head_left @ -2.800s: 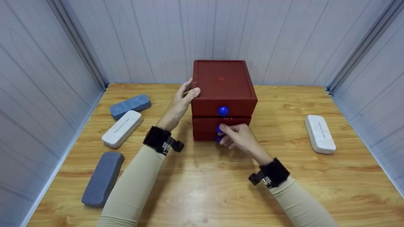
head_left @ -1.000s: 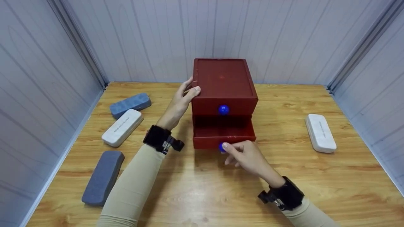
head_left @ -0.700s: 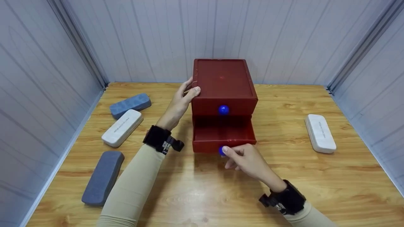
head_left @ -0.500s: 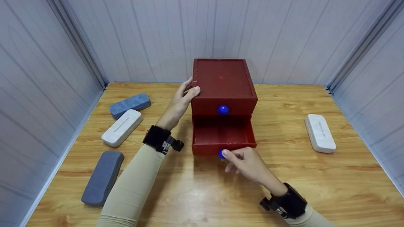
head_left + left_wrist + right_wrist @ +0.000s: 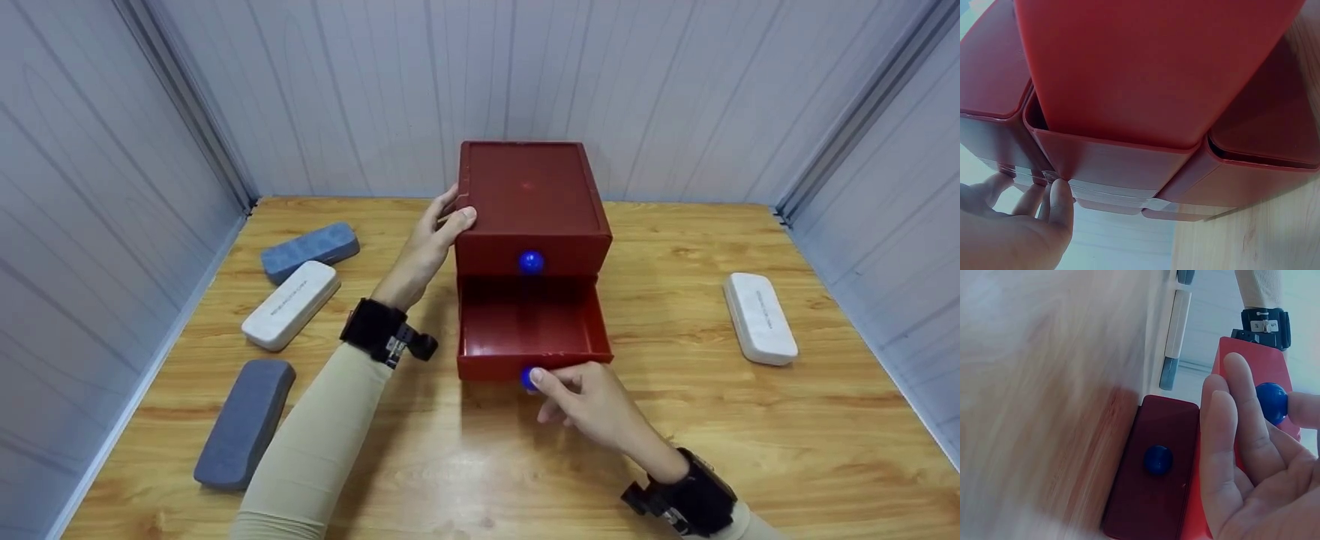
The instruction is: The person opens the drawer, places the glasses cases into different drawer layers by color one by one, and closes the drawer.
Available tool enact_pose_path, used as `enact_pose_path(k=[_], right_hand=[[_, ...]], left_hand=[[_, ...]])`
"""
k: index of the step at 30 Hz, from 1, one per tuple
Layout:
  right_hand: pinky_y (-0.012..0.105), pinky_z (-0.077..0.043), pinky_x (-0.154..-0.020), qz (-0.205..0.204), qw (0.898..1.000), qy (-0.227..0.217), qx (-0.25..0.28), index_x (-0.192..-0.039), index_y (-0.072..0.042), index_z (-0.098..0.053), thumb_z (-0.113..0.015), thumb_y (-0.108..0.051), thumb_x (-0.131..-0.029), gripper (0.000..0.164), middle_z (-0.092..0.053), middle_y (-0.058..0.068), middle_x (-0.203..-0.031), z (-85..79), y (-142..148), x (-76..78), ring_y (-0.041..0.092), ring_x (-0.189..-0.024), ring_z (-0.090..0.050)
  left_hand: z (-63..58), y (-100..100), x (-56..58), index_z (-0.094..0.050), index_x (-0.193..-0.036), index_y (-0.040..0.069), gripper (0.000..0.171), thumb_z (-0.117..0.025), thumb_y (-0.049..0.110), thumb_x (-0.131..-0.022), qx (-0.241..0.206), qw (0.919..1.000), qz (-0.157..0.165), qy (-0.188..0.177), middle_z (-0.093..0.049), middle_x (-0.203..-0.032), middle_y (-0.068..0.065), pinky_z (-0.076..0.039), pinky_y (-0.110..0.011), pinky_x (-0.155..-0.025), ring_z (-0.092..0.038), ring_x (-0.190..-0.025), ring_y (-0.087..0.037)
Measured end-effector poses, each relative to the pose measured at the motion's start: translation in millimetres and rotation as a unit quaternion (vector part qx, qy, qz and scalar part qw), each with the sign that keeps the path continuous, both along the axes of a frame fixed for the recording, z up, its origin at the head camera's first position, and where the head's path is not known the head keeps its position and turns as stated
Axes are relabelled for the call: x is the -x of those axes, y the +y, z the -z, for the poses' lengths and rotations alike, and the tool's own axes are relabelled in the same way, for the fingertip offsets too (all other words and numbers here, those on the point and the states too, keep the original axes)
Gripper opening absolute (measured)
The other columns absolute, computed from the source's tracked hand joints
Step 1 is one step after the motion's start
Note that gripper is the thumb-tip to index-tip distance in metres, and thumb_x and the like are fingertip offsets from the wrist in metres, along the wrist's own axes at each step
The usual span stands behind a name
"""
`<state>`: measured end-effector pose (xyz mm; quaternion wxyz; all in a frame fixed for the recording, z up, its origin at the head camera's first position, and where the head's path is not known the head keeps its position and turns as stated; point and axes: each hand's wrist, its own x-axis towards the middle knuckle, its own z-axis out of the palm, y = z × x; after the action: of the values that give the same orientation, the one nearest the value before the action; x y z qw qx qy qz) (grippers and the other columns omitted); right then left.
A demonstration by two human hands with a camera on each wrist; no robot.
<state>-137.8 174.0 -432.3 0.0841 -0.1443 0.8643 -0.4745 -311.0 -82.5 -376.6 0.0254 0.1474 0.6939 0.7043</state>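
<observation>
A dark red drawer cabinet [image 5: 525, 191] with blue ball knobs stands at the middle of the table. Its middle drawer [image 5: 491, 367] is pulled well out, and the bare inside shows. My right hand [image 5: 589, 401] pinches that drawer's blue knob [image 5: 1272, 404] between thumb and forefinger. The other fingers lie below it. With the thumb on the top edge, my left hand [image 5: 424, 251] rests against the cabinet's left side; its fingertips touch the side in the left wrist view. The top drawer [image 5: 487, 255] is closed. The bottom drawer [image 5: 1154, 500], hidden in the head view, is closed too.
On the left lie a blue glasses case [image 5: 311, 251], a white one [image 5: 291, 306] touching it, and a grey-blue one [image 5: 246, 424] nearer the front. Another white case [image 5: 761, 319] lies on the right. Pale panel walls [image 5: 390, 90] enclose the wooden table.
The middle drawer has slid from closed to far out towards me, my right hand drawing back with its knob. My left hand has stayed on the cabinet's side.
</observation>
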Motion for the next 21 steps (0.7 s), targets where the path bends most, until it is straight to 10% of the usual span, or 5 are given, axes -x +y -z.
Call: enact_pose_path(k=[21], right_hand=[[0.029, -0.057, -0.052, -0.005, 1.000, 0.008, 0.003, -0.108, -0.008, -0.084, -0.058, -0.045, -0.109, 0.045, -0.076, -0.005, -0.070, 0.6, -1, -12.1, 0.034, -0.062, -0.072]], left_hand=[[0.3, 1, 1.1, -0.028, -0.169, 0.013, 0.077, -0.063, 0.037, -0.104, 0.003, 1.0000, -0.008, 0.000, -0.040, -0.165, -0.012, -0.035, -0.039, -0.124, -0.043, -0.147, -0.024]])
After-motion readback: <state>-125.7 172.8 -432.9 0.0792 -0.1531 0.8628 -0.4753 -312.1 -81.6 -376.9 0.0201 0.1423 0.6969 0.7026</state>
